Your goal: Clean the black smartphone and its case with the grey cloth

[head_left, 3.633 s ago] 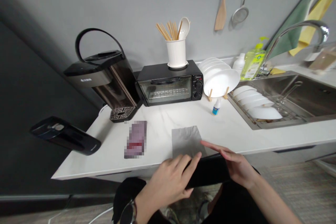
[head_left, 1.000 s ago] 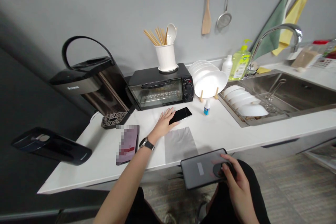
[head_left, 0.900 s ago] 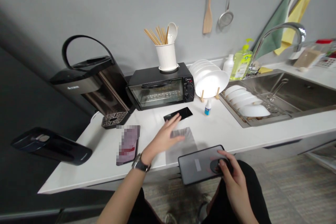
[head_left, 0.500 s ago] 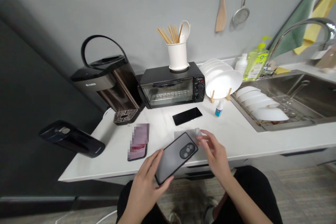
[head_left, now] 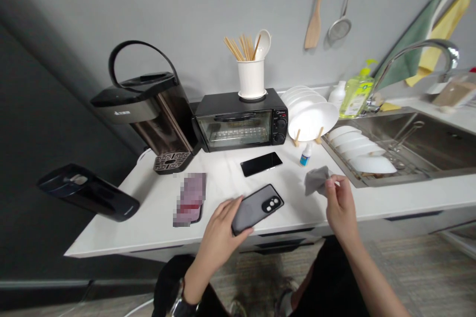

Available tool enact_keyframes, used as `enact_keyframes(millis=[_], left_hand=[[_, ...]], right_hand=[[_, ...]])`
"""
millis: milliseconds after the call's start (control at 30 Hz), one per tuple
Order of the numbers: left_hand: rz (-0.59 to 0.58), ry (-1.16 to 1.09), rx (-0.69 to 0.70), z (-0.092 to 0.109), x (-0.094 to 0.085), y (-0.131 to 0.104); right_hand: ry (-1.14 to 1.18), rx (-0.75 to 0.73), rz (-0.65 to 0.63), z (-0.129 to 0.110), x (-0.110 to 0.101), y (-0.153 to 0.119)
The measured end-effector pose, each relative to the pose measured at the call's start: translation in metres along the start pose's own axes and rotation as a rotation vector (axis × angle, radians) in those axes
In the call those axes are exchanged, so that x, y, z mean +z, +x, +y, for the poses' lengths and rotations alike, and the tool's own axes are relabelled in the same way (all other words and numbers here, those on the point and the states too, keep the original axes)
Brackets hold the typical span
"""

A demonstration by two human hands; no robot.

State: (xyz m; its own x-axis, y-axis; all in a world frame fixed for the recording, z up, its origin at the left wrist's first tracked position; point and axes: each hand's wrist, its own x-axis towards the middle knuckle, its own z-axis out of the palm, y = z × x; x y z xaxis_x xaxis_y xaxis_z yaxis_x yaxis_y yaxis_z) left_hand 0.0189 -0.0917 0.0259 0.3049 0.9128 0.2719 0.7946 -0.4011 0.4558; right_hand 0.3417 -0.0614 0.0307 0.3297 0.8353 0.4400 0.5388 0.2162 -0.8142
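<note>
The left hand point(head_left: 219, 234) clasps the phone case point(head_left: 253, 209) by its left end while the right hand point(head_left: 341, 205) pinches the gray cloth's right edge.

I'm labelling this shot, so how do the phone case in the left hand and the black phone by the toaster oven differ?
The phone case is smoky grey with a dark camera oval; the black phone shows a glossy black face. The left hand grips the phone case, while the black phone lies untouched on the counter. Both are slim and oblong.
</note>
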Motion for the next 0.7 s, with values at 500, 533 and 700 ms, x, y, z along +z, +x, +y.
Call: enact_keyframes(millis=[500,533,700], left_hand=[[-0.072,-0.346,0.024,0.005,0.022,0.049],[-0.07,-0.348,0.024,0.004,0.022,0.048],[-0.066,-0.281,0.071,0.002,0.025,0.048]], right_hand=[[-0.431,-0.481,-0.435,-0.007,0.066,-0.021],[-0.421,-0.489,-0.455,-0.014,0.07,-0.024],[-0.27,-0.599,-0.708,-0.051,0.084,-0.037]])
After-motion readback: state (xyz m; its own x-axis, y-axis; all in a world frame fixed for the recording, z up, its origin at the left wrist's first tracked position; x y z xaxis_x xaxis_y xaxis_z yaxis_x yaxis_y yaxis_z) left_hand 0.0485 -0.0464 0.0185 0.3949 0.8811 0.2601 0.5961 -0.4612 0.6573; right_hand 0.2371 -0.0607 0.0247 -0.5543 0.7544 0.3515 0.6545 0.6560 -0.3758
